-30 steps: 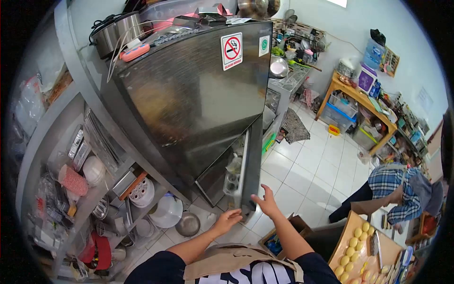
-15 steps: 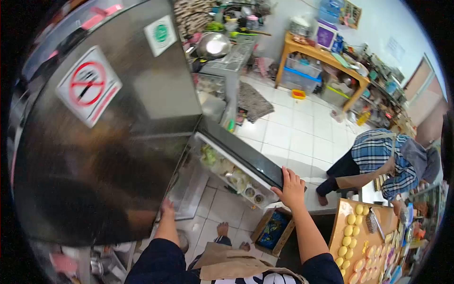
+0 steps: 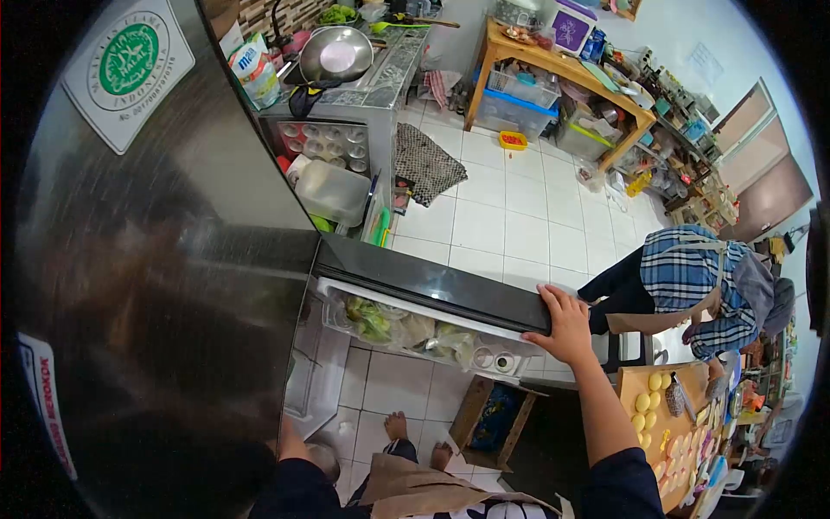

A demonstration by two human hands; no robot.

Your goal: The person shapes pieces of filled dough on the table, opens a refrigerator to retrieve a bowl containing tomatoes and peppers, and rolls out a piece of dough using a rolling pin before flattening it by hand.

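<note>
My right hand [image 3: 566, 325] grips the free end of the open refrigerator door [image 3: 432, 281], fingers over its top edge and thumb on the inner side. Inside that door, a clear shelf bin [image 3: 415, 353] holds green leafy vegetables [image 3: 370, 320], bagged produce and two small round-topped containers [image 3: 493, 360]. My left hand [image 3: 291, 439] is low by the refrigerator's dark front panel [image 3: 173, 285], beside a pale drawer or inner part [image 3: 322, 389]. Its fingers are hidden behind the panel.
A wooden crate [image 3: 467, 415] with a blue lining stands on the tiled floor below the door. To the right, a person in a plaid shirt [image 3: 683, 272] bends over beside a board [image 3: 635, 381] of yellow dough balls. A counter [image 3: 385, 95] with a wok [image 3: 335, 54] stands beyond.
The view has shifted, bringing the refrigerator closer. The door, still in my right hand, now lies more level across the view. My left hand has gone further behind the panel.
</note>
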